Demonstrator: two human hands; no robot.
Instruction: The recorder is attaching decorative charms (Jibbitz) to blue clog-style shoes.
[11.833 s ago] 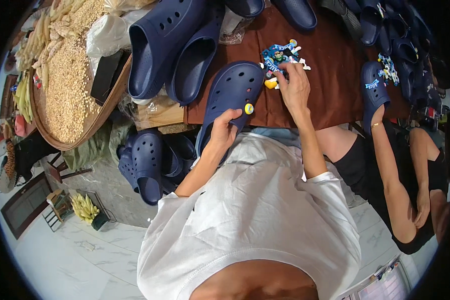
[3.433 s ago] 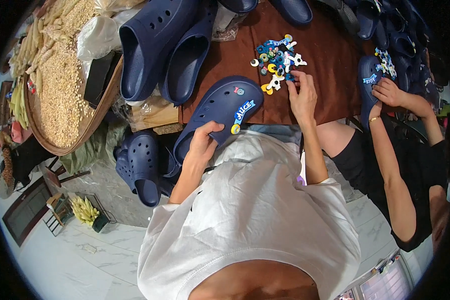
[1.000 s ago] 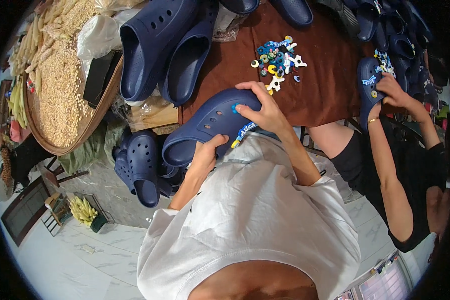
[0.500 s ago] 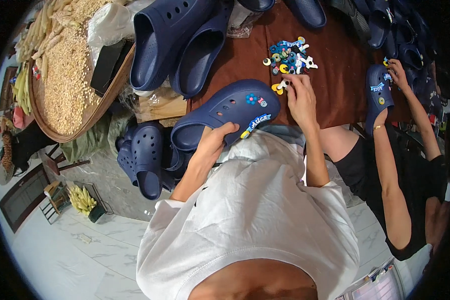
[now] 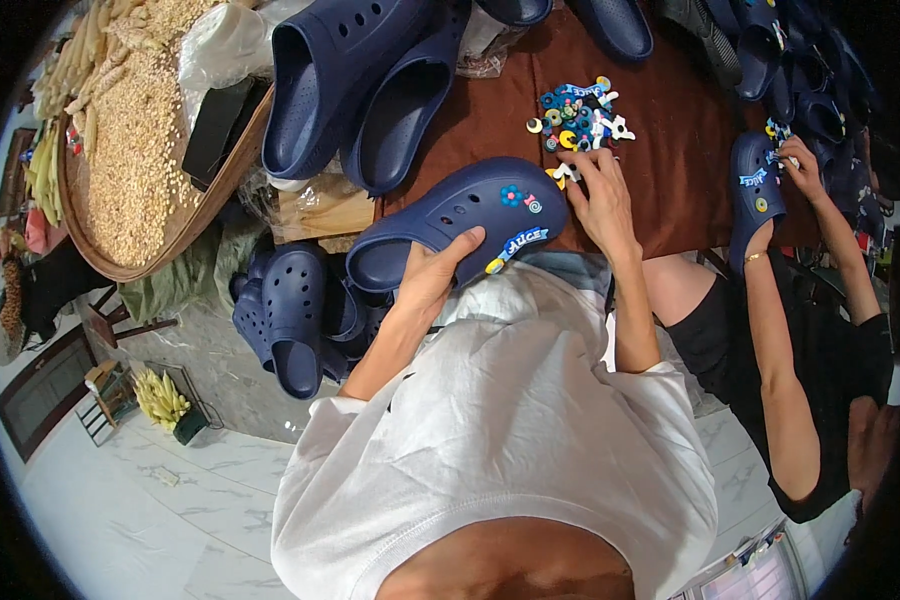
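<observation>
Brown cloth covers the surface (image 5: pixel 690 160), which is crowded with navy foam clogs, and a pale marble floor (image 5: pixel 130 510) spreads out toward seven o'clock. At the middle of the view the person's left hand (image 5: pixel 432 280) clasps the rim of a navy clog (image 5: pixel 460 215) near its heel opening, thumb laid over the edge, so the shoe hangs tilted at the surface's near edge, toe toward one o'clock. Two small charms and a lettered strip already sit on its top. The right hand (image 5: pixel 602 200) is at two o'clock from the clog, fingers bent down onto the near edge of a heap of coloured charms (image 5: pixel 578 115); I cannot tell whether it has pinched one. The clog looks light, springy and matte enough not to slip, and I judge the thick rim or heel the best hold. At three o'clock another person's hand (image 5: pixel 802 165) works on a second clog (image 5: pixel 752 195). A wide basket of grain (image 5: pixel 120 180) sits at ten o'clock. Fingertips hide whichever charm is under them, and the far clogs are cut off by the dark rim.
</observation>
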